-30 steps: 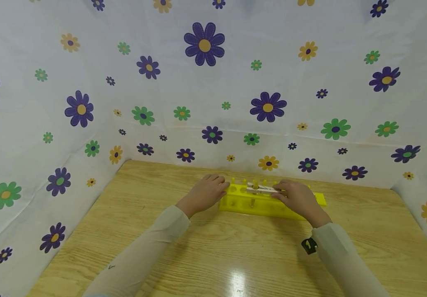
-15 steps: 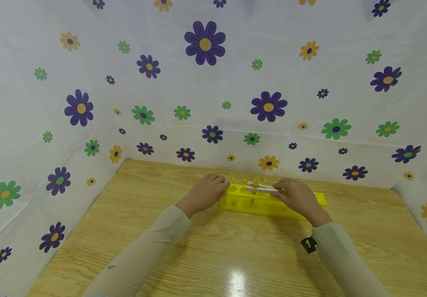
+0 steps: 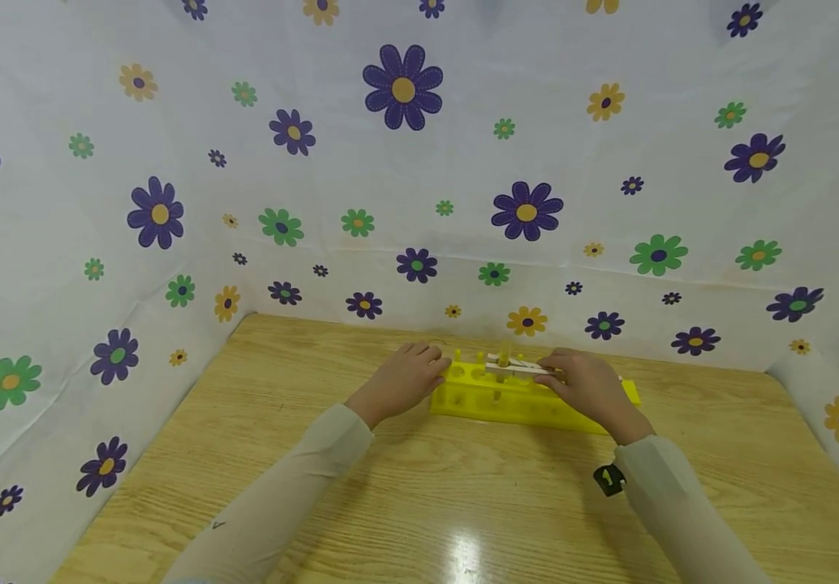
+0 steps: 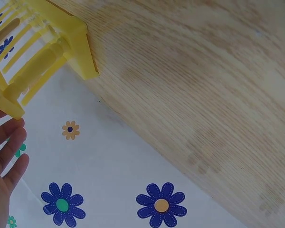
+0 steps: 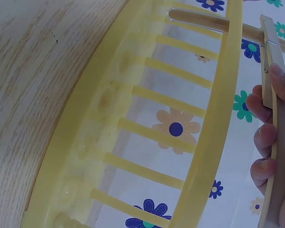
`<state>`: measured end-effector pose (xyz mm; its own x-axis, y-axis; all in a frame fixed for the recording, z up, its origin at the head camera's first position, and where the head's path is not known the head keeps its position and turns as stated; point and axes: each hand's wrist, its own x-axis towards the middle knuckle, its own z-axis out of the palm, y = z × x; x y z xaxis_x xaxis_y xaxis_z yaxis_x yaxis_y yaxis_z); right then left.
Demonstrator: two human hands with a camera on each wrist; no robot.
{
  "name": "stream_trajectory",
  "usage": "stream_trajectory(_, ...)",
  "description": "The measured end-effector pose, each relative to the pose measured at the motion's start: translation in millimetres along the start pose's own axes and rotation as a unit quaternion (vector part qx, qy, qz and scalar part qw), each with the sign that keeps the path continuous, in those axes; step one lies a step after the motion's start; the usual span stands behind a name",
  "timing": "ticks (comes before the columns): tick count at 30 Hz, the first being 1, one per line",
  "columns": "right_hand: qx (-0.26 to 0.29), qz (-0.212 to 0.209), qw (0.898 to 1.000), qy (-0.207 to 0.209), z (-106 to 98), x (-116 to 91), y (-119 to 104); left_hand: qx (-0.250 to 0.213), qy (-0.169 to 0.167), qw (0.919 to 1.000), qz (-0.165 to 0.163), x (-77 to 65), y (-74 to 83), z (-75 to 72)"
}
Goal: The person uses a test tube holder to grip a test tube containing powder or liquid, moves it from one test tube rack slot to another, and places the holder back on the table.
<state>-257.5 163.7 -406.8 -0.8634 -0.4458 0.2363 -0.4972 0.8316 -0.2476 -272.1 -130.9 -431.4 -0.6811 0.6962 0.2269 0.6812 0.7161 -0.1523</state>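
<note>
Slightly raised since earlier: transparent round-bottomed tube (image 5: 199, 20), partly inside yellow plastic rack (image 3: 529, 410) | my right hand (image 3: 586, 391) grips pale wooden clamp (image 3: 525, 368), which pinches tube near top | my left hand (image 3: 401, 381) touches rack's end; gripping, I cannot tell | probably light, stiff, fragile glass; hold gently below rim

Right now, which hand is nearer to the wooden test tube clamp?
Right: the right hand grips the wooden test tube clamp; the left hand is apart, at the left end of the test tube rack.
</note>
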Motion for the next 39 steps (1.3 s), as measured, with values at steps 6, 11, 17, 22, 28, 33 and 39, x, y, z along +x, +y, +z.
stream_trajectory(6, 0.000, -0.002, 1.000, 0.007, -4, 0, -2, -0.003, -0.006, 1.0000, -0.004, 0.2, 0.7, -1.2)
stream_trajectory(11, 0.001, -0.002, 1.000, 0.011, -7, 0, -4, -0.003, -0.006, 1.0000, -0.004, 0.4, 0.4, -0.2)
stream_trajectory(17, -0.001, 0.005, 1.000, 0.004, -10, 0, -6, -0.006, -0.004, 1.0000, -0.003, 0.2, -0.2, 1.6)
stream_trajectory(22, -0.004, 0.004, 1.000, 0.003, -15, 1, -7, -0.008, -0.006, 0.9999, -0.005, -0.6, 0.0, 1.0)
stream_trajectory(28, -0.008, -0.005, 1.000, 0.017, -19, 3, -8, -0.011, -0.008, 0.9999, -0.008, -0.7, 0.1, 0.5)
stream_trajectory(33, -0.006, -0.003, 1.000, 0.017, -21, 3, -9, -0.009, 0.002, 1.0000, -0.004, -0.5, -0.4, 1.9)
stream_trajectory(39, -0.014, -0.015, 0.999, 0.024, -26, 4, -10, -0.008, 0.002, 1.0000, -0.003, -0.3, 0.1, 1.3)
